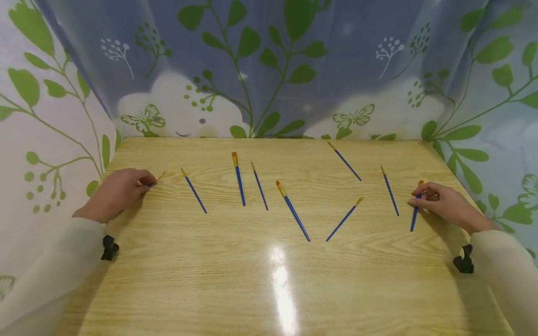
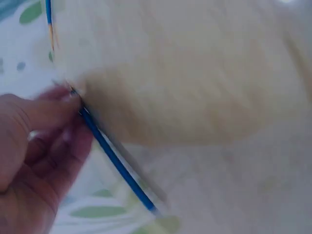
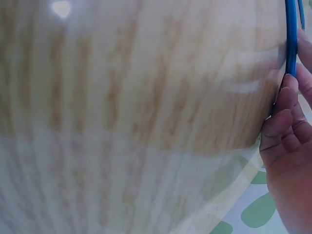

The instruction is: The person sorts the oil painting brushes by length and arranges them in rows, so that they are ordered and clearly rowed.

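At the table's left side, my left hand (image 1: pixel 126 191) pinches a slim paintbrush between thumb and fingers. Its gold ferrule (image 1: pixel 160 176) points away to the right in the head view, and its blue handle (image 2: pixel 117 163) slants down in the left wrist view. On the right, the fingers of my right hand (image 1: pixel 447 205) pinch a blue paintbrush (image 1: pixel 414 219) near its orange bristles, with the handle end toward me. Closest to the left hand lies a thin paintbrush (image 1: pixel 194 192); another thin paintbrush (image 1: pixel 390 192) lies just left of the right hand.
Between the hands, several more brushes lie spread on the wooden table (image 1: pixel 218 280), among them a flat brush (image 1: pixel 239 182), a larger flat brush (image 1: pixel 296 215), a slanted brush (image 1: pixel 343 219) and a far brush (image 1: pixel 346 163). Leaf-patterned curtain (image 1: pixel 269 70) encloses the back and sides.
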### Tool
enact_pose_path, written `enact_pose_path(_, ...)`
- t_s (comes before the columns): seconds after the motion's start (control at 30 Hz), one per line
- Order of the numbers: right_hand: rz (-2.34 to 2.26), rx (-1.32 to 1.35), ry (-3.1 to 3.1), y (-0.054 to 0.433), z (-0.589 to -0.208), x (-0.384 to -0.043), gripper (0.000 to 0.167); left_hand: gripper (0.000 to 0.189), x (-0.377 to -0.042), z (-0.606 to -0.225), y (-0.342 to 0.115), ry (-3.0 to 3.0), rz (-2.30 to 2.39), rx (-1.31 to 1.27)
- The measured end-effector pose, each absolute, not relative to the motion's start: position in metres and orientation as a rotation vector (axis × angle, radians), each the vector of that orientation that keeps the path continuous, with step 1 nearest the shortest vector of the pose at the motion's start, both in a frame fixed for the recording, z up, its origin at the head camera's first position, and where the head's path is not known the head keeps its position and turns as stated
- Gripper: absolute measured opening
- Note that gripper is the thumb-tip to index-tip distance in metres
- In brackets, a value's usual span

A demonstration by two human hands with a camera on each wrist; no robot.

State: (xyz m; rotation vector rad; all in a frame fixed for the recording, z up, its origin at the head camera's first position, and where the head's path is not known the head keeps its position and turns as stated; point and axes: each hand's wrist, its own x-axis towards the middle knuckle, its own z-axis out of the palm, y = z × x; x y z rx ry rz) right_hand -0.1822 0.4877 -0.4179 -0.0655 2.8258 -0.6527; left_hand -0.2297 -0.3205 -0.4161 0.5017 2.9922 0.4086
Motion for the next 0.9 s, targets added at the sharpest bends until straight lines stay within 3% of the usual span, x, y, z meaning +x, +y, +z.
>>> enact_pose_path(0.17, -0.676, -0.053, 2.809, 0.488, -0.419, -0.182, 0.051, 0.017, -0.231, -0.412, -0.317, 2.970, 0.478, 0.427)
enact_pose_path(0.43, -0.688, -0.054, 2.813, 0.490, -0.419, -0.182, 0.051, 0.028, -0.235, -0.418, -0.327, 2.921, 0.556, 0.398)
enact_pose_path(0.9, -0.679, -0.043, 2.797, 0.489, -0.419, -0.184, 0.053, 0.024, -0.235, -0.419, -0.336, 2.957, 0.613, 0.362)
